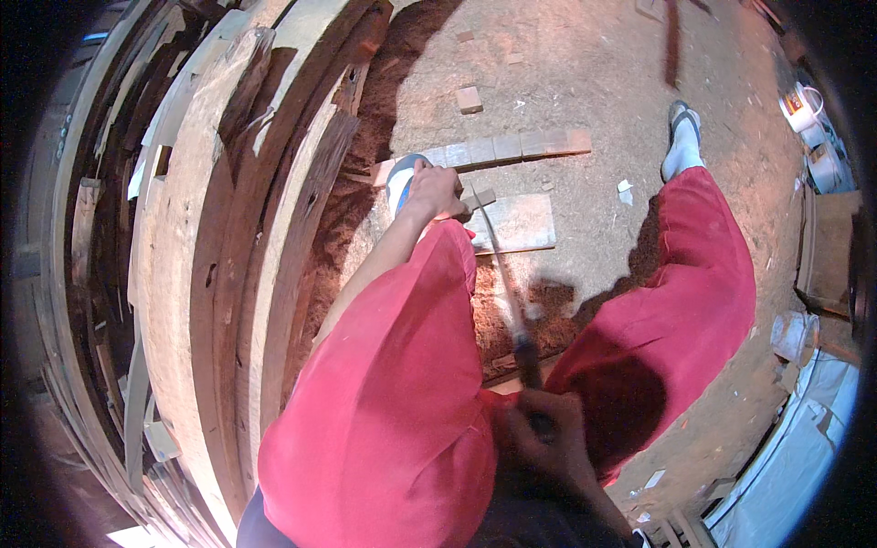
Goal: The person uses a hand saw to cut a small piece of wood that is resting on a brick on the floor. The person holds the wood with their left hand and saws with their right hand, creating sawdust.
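Note:
My left hand (436, 190) is closed beside my left foot, with its fingers at one end of a small wood piece (480, 198). My right hand (557, 434) is wrapped round the dark handle of a long, thin-bladed hand tool (508, 283), low between my knees. The narrow blade points away from me, and its far tip comes close to the small wood piece; whether they touch I cannot tell. A pale flat board (525, 226) lies on the ground just under the wood piece. Beyond it runs a row of wooden blocks (507, 148).
Long timber planks (206, 265) are stacked along my left side. A loose wood block (469, 100) lies farther off on the dusty ground (585, 55). White buckets (802, 108) and a pale blue sheet (795, 447) are at the right. My red-trousered legs frame the work area.

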Action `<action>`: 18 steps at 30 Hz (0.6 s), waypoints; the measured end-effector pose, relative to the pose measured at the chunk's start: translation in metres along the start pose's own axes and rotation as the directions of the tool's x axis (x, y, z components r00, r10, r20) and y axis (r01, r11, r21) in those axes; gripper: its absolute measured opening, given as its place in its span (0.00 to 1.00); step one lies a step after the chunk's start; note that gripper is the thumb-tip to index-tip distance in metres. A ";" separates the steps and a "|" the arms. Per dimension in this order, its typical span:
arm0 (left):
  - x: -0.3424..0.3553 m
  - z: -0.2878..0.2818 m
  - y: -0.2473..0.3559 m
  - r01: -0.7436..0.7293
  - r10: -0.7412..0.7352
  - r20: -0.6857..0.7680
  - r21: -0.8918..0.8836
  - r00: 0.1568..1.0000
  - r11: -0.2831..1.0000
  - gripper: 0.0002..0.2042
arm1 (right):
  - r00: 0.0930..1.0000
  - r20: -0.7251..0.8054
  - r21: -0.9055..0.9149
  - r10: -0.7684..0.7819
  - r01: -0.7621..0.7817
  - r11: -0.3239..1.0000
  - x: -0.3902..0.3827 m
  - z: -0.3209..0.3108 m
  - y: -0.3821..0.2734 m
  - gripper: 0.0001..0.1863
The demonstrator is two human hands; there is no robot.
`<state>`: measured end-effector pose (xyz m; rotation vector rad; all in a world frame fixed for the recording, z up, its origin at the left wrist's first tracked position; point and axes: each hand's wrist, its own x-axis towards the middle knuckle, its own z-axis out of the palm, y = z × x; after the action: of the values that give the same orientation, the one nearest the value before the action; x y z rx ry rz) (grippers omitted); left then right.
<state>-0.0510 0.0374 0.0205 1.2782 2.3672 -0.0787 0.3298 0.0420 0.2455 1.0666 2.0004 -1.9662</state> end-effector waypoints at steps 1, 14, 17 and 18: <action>0.000 -0.003 0.003 0.007 -0.007 0.024 0.004 1.000 1.000 0.19 | 0.999 -0.052 -0.042 0.003 -0.006 0.999 -0.004 -0.002 0.007 0.12; 0.002 -0.007 0.007 -0.017 0.015 0.066 0.021 0.998 1.000 0.18 | 0.982 -0.044 0.021 -0.182 0.183 0.983 0.045 0.023 0.046 0.12; -0.003 -0.001 -0.002 -0.023 0.023 -0.017 0.021 1.000 1.000 0.17 | 0.995 -0.042 0.033 -0.086 0.088 0.996 0.012 0.003 0.011 0.12; -0.003 0.001 -0.002 -0.011 0.012 -0.007 0.011 1.000 1.000 0.18 | 0.997 -0.046 0.056 -0.064 0.066 0.996 0.004 0.001 0.004 0.13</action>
<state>-0.0505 0.0335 0.0205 1.2989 2.3680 -0.0840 0.3288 0.0418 0.2405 1.0793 2.0376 -2.0615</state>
